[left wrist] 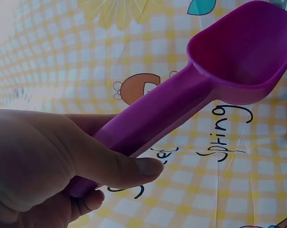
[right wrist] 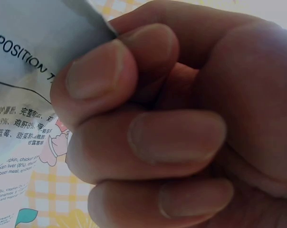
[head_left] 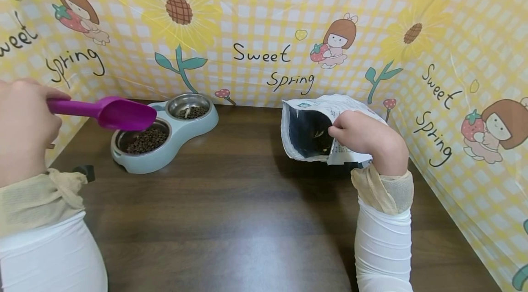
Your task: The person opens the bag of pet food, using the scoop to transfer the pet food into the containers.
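Observation:
My left hand grips the handle of a purple scoop, held over the near bowl of a pale blue double feeder. In the left wrist view the scoop looks empty, my thumb lying along its handle. Brown kibble fills much of the near steel bowl, and the far steel bowl has kibble with a few pale pieces. My right hand pinches the open edge of a white printed food bag, its dark inside facing me. Thumb and forefinger hold that edge in the right wrist view.
A dark wooden table lies beneath everything. Yellow checked cloth with flowers and cartoon figures rises behind and along both sides. A small black object shows beside the left wrist.

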The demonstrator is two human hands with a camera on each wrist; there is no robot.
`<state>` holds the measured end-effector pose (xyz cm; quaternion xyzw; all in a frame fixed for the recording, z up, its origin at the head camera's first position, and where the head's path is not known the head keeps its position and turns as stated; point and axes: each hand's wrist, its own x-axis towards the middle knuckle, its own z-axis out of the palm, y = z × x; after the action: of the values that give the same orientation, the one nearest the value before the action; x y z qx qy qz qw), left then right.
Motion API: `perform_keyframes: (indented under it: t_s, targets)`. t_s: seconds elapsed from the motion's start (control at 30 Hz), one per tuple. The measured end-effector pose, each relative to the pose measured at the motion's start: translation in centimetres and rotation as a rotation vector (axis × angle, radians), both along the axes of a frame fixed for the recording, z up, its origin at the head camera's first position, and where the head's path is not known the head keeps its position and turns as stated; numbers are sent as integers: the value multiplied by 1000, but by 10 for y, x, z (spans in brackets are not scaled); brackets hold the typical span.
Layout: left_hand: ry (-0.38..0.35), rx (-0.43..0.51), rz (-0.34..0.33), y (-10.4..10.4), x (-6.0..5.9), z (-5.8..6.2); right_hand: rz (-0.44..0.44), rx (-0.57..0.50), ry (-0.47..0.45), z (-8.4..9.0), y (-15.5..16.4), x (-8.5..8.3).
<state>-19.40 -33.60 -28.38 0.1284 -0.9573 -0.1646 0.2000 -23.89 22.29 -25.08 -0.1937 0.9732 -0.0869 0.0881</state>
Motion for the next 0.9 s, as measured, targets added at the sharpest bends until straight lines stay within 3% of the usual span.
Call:
perform_keyframes:
  t_s: [0.2,0.43,0.9]
  targets:
    - [26,44,-21,-5,2,-3,1,-2,0,-1,1,0]
    - [88,27,-87,-11,2,-6,4,-14,-8,-2,2,-2]
    - [-10,-13,-212,-22,-2,-6,10,-16,-12,-1,3,-2]
